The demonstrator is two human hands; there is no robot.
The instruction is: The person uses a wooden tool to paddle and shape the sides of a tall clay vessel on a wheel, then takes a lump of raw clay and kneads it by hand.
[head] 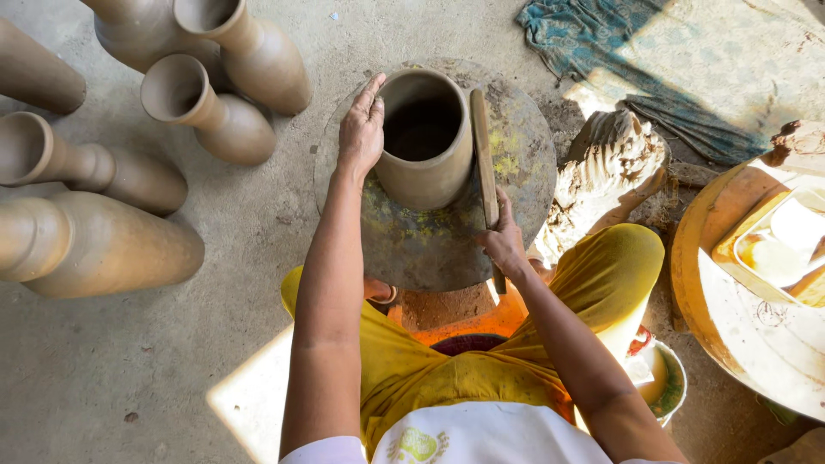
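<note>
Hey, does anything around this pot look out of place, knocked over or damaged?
Nothing stands out. The clay pot sits upright on the round wheel, left hand on its side, right hand holding a wooden paddle against it.

Open-mouthed grey clay pot (425,142) stands upright on round flat turntable disc (438,232); left hand (361,129) against pot's left wall; long flat wooden paddle (485,172) along pot's right side, gripped at near end by right hand (504,245); cluster of narrow-necked brown clay vases (129,146) on floor left of disc; crumpled teal cloth (601,51) behind right; lump of wet clay (606,167) just right of disc; small bucket (666,382) near right knee.
</note>
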